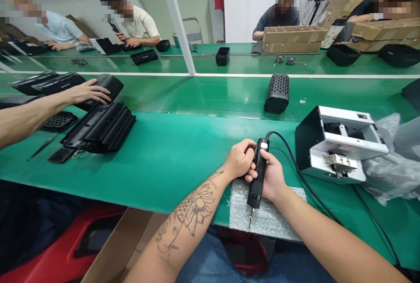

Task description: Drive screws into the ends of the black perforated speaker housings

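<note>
A black electric screwdriver [257,176] is held nearly upright over a grey foam sheet [282,219], its bit pointing down. My right hand [273,176] wraps round its body from the right. On the left side of the tool, my left hand [241,160] is closed with its fingers curled against the upper part; whether something small sits inside them is hidden. A black cable [295,160] runs from the tool's top down to the right.
A white and black machine [344,143] stands at the right beside plastic bags [390,169]. Stacked black parts [101,127] lie at the left, where a co-worker's hand [88,92] touches a black casing. A perforated black case [277,92] is ahead. Several people sit opposite.
</note>
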Demonstrator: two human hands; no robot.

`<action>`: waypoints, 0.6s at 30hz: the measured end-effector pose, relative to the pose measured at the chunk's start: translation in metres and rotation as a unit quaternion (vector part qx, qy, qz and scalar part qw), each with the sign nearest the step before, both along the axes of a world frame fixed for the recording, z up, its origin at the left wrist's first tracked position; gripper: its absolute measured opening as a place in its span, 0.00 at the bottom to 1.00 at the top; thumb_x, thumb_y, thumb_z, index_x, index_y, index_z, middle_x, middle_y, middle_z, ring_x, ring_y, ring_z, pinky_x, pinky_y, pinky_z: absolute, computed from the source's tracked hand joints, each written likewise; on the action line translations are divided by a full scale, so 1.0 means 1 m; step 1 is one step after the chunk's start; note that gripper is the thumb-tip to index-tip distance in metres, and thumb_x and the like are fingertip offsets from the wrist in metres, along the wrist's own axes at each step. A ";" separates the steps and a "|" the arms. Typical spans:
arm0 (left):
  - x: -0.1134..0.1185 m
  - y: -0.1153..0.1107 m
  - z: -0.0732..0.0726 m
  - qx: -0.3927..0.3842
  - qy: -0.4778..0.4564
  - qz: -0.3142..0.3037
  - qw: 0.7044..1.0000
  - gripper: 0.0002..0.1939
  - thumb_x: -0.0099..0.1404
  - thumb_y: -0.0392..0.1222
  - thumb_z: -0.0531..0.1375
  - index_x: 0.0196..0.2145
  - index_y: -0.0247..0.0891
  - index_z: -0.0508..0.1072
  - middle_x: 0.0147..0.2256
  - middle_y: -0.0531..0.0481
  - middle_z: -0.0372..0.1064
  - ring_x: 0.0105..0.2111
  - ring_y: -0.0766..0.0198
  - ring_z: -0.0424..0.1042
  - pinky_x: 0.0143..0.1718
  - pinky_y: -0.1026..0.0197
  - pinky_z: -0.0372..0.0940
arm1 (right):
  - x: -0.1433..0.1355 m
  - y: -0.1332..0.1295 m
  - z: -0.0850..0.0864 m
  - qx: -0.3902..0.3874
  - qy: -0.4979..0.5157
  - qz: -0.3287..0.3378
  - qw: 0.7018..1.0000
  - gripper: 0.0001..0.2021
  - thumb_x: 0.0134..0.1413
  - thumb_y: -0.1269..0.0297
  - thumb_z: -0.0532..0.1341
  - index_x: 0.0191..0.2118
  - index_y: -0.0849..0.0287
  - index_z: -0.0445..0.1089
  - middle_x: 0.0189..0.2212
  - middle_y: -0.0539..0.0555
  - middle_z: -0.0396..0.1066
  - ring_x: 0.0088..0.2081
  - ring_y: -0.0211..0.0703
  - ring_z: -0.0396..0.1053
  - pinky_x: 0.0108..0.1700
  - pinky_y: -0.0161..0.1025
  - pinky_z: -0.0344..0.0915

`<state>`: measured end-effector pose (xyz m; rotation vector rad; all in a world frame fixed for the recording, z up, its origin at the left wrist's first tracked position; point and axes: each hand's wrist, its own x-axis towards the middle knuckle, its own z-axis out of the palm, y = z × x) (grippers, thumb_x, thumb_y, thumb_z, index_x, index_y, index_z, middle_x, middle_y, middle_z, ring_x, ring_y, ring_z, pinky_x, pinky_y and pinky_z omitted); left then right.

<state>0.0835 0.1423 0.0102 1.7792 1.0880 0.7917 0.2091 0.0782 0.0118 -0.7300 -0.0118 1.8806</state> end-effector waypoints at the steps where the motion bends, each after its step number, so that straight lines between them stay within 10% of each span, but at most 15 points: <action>1: 0.000 0.000 0.000 0.004 0.003 0.000 1.000 0.14 0.71 0.37 0.53 0.48 0.39 0.77 0.30 0.54 0.77 0.28 0.66 0.75 0.38 0.65 0.71 | 0.000 0.000 0.001 -0.006 -0.005 -0.001 1.000 0.15 0.63 0.53 0.62 0.33 0.61 0.71 0.22 0.51 0.68 0.19 0.38 0.64 0.23 0.39 0.71; 18: 0.000 -0.001 -0.002 0.055 0.037 0.004 0.998 0.15 0.73 0.39 0.54 0.49 0.40 0.79 0.45 0.49 0.82 0.43 0.60 0.79 0.52 0.59 0.73 | 0.001 -0.002 0.001 -0.019 -0.029 -0.009 0.999 0.13 0.63 0.56 0.62 0.33 0.61 0.73 0.22 0.52 0.66 0.18 0.39 0.63 0.22 0.41 0.70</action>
